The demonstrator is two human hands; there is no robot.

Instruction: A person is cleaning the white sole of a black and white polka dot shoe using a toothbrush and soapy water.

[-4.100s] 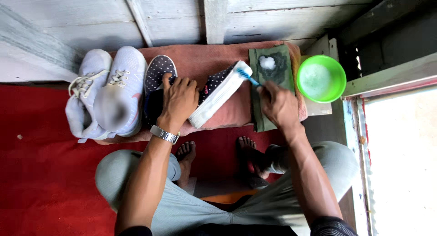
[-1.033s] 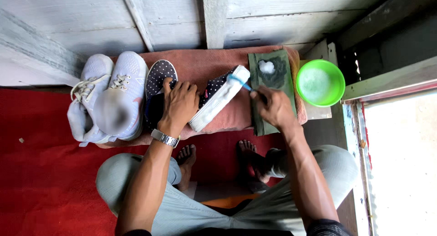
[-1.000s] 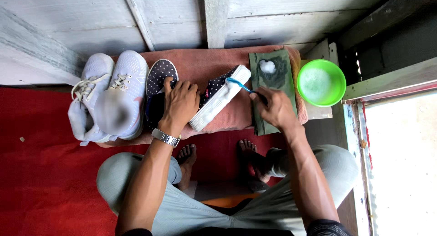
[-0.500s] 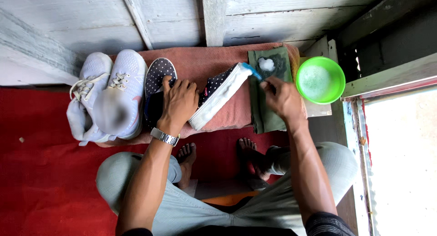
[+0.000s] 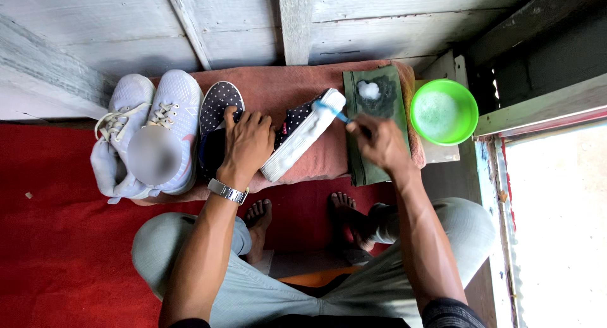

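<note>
My left hand (image 5: 250, 141) presses down on a dark polka-dot shoe (image 5: 297, 135) lying on its side, its white sole turned towards my right hand. My right hand (image 5: 376, 141) grips a blue toothbrush (image 5: 334, 111), whose bristle end touches the toe end of that white sole. A second polka-dot shoe (image 5: 218, 103) lies just left of my left hand. Both shoes rest on a pinkish-red towel (image 5: 284, 87).
A pair of white sneakers (image 5: 145, 135) sits at the left of the towel. A dark green cloth (image 5: 373, 97) with foam lies right of the shoe, beside a green bowl (image 5: 444, 111) of soapy water. Grey wooden boards (image 5: 253, 24) stand behind; red carpet (image 5: 57, 239) covers the floor.
My right hand has moved the toothbrush back and forth between the foamy green cloth and the shoe's white sole; the bristles are now on the sole's toe end. The left hand has stayed put.
</note>
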